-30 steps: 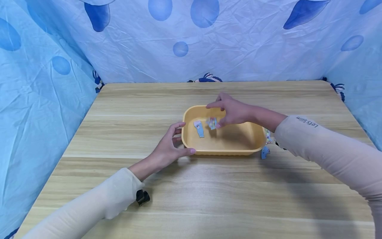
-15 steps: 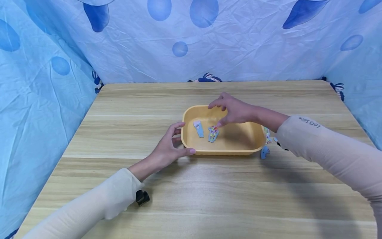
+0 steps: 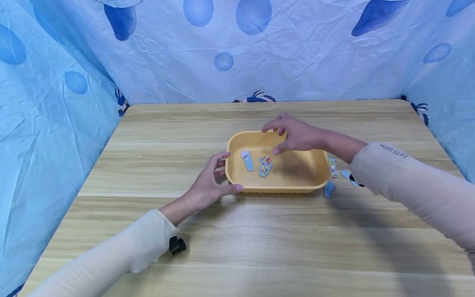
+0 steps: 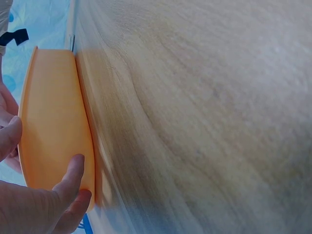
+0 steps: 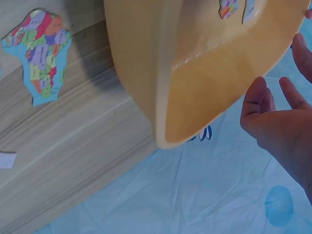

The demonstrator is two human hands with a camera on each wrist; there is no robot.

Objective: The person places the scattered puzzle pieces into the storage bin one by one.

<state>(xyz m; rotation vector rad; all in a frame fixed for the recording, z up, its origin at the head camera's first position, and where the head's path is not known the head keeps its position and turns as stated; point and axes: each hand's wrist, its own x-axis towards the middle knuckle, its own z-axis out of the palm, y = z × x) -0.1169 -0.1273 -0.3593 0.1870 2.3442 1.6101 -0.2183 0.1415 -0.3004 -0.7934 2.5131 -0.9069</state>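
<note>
An orange-yellow tray (image 3: 282, 189) stands on the table, and my left hand (image 3: 208, 181) grips its left end, thumb at the front corner. Inside it lie a light blue piece (image 3: 247, 160) at the left and a multicoloured piece (image 3: 265, 166) beside it. My right hand (image 3: 300, 135) hovers over the tray's back edge with fingers spread and nothing between them. In the left wrist view, fingers of the left hand (image 4: 44, 204) lie on the tray's outer wall (image 4: 53, 117). The right hand (image 5: 280, 117) shows in the right wrist view beside the tray's rim (image 5: 165, 97).
Right of the tray on the wooden table (image 3: 237, 247) lie a small blue piece (image 3: 329, 189), a multicoloured piece (image 3: 332, 168) partly behind the tray, and a pale blue piece (image 3: 349, 177) by the right sleeve. A blue patterned cloth (image 3: 167, 62) hangs behind the table.
My right hand has let go of the multicoloured piece, which now lies on the tray's floor, and has moved slightly up and right. The left hand and tray have stayed put.
</note>
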